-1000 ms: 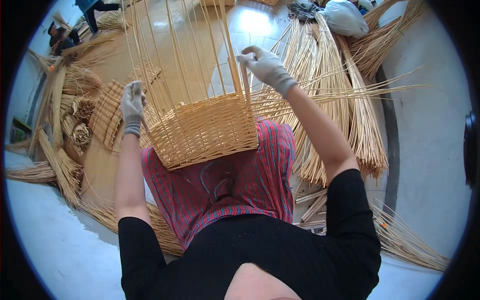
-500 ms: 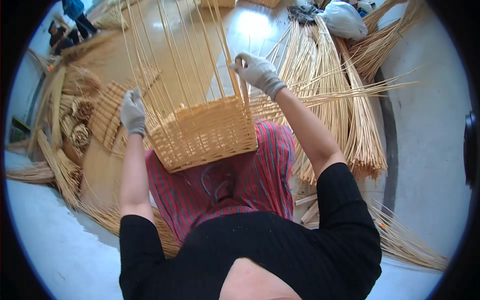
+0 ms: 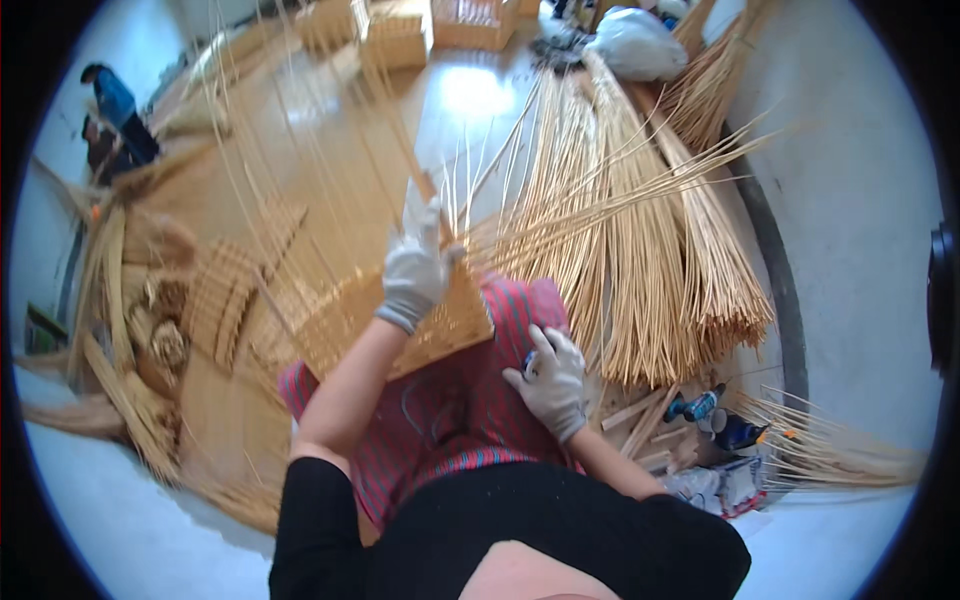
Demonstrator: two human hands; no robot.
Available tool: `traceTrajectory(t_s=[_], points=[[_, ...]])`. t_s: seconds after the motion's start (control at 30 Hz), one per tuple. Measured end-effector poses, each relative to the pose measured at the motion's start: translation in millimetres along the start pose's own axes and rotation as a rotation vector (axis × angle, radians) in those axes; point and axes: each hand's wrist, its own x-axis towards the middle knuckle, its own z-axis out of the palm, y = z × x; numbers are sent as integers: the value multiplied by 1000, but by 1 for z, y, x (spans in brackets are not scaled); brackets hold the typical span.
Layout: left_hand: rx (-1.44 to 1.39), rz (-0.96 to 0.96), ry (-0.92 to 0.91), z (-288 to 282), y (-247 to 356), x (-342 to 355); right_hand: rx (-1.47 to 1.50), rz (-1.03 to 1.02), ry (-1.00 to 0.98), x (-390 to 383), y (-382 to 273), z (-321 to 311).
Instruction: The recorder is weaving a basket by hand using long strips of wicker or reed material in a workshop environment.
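A partly woven, pale yellow basket (image 3: 455, 325) rests tilted on my lap, over a red striped apron (image 3: 395, 470). Long thin stakes (image 3: 330, 160) rise from its rim, smeared by motion. My left hand (image 3: 415, 272), in a grey-white glove, has crossed in front of the basket to its right corner. Its fingers close round a flat upright strip (image 3: 428, 187) there. By the right edge of my lap, my gloved right hand (image 3: 552, 378) is curled, fingers bent. A small dark blue bit shows at its fingers; what it belongs to is hidden.
Bundles of long reeds (image 3: 640, 240) lie at the right. A drill-like blue tool (image 3: 697, 405) and wooden slats (image 3: 640, 425) are near my right elbow. Finished-looking baskets (image 3: 395, 40) stand at the back, a white bag (image 3: 638, 45) beside them. Another person (image 3: 120, 105) is far left.
My left hand has moved from the basket's left side to its right corner. My right hand has left that corner and come down beside my lap. The view has shifted.
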Motion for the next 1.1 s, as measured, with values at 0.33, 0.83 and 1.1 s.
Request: traceTrajectory(t_s=[0.33, 0.83, 1.1], points=[[119, -456, -438, -44, -33, 44, 794, 667, -17, 23, 65, 13], [-564, -260, 278, -181, -73, -23, 1376, 230, -172, 203, 58, 14], [-759, 90, 360, -176, -19, -41, 855, -143, -378, 396, 67, 22]])
